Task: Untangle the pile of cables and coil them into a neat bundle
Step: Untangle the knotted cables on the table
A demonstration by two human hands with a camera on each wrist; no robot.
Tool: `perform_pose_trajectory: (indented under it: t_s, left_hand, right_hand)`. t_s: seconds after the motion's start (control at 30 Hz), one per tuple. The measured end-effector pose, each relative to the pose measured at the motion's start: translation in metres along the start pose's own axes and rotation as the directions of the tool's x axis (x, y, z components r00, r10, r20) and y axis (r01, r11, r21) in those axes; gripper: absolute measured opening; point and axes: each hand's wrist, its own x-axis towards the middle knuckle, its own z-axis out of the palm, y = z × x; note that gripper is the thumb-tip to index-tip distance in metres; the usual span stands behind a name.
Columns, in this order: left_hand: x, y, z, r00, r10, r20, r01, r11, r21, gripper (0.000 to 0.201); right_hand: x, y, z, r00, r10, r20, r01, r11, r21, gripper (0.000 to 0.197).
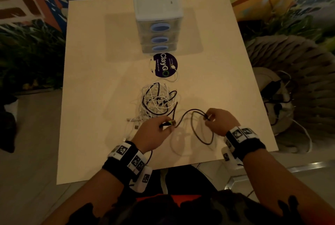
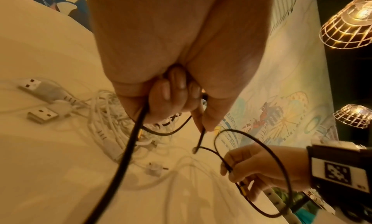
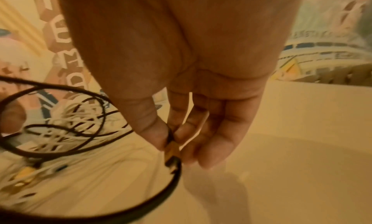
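Observation:
A tangled pile of white and black cables [image 1: 157, 100] lies in the middle of the pale table [image 1: 101, 83]. One black cable [image 1: 196, 130] runs out of the pile and loops between my hands near the front edge. My left hand [image 1: 167, 125] grips this cable by a plug with a yellow-green mark; its fingers [image 2: 177, 90] are curled round the cord. My right hand [image 1: 208, 117] pinches the cable's other plug [image 3: 171, 146] between thumb and forefinger. Two loose white USB plugs [image 2: 40, 100] lie on the table left of my left hand.
A white three-drawer unit [image 1: 159, 25] stands at the back of the table. A round dark sticker [image 1: 165, 65] lies in front of it, with a white cable end [image 1: 174, 72] across it. A woven seat holding more cables [image 1: 277, 98] is off the table's right edge.

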Motion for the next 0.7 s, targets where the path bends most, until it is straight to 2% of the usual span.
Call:
perform_pose_trajectory:
  t_s: [0.1,0.17,0.23,0.3,0.37,0.4,0.47,0.53,0.57,0.63,0.7]
  left_hand:
    - [0.000,-0.009,-0.008,0.992,-0.094,-0.080,0.084,0.990,-0.117,0.012]
    - [-0.001,-0.017,-0.016,0.985,-0.130,-0.116,0.120,0.989,-0.089,0.009]
    - [-0.002,-0.021,-0.022,0.978,-0.149,-0.146,0.143,0.988,-0.052,0.013]
    - [-0.002,-0.026,-0.025,0.969,-0.162,-0.188,0.163,0.987,-0.009,0.015]
    - [-0.003,-0.028,-0.026,0.957,-0.174,-0.232,0.184,0.983,0.022,0.017]
    - [-0.003,-0.029,-0.026,0.950,-0.191,-0.247,0.203,0.979,0.026,0.020]
    - [-0.004,-0.031,-0.027,0.939,-0.219,-0.266,0.236,0.971,0.035,0.024]
    - [-0.003,-0.034,-0.026,0.935,-0.226,-0.273,0.257,0.963,0.083,0.028]
    - [-0.001,-0.036,-0.025,0.935,-0.226,-0.274,0.263,0.959,0.107,0.029]
    - [0.003,-0.041,-0.024,0.932,-0.228,-0.283,0.268,0.957,0.114,0.032]
    - [0.008,-0.044,-0.023,0.927,-0.233,-0.293,0.278,0.952,0.124,0.037]
  right_hand:
    - [-0.002,0.029,-0.011,0.992,0.064,-0.104,-0.059,0.997,0.051,0.019]
    - [-0.001,0.040,-0.015,0.988,0.115,-0.101,-0.107,0.991,0.079,0.024]
    - [0.000,0.041,-0.017,0.986,0.117,-0.115,-0.102,0.987,0.127,0.035]
    - [-0.008,0.026,-0.019,0.962,0.031,-0.272,0.015,0.986,0.165,0.043]
    - [-0.023,-0.007,-0.024,0.889,-0.115,-0.443,0.204,0.966,0.158,0.035]
    - [-0.031,-0.028,-0.025,0.870,-0.198,-0.451,0.293,0.944,0.149,0.027]
    - [-0.045,-0.072,-0.023,0.866,-0.390,-0.312,0.441,0.891,0.111,0.013]
    - [-0.047,-0.107,-0.012,0.849,-0.520,-0.094,0.524,0.852,0.018,0.011]
    - [-0.043,-0.120,-0.004,0.850,-0.526,0.015,0.526,0.849,-0.048,0.016]
    - [-0.028,-0.139,0.013,0.868,-0.452,0.204,0.490,0.845,-0.215,0.030]
    - [-0.017,-0.150,0.025,0.879,-0.387,0.279,0.465,0.825,-0.321,0.036]
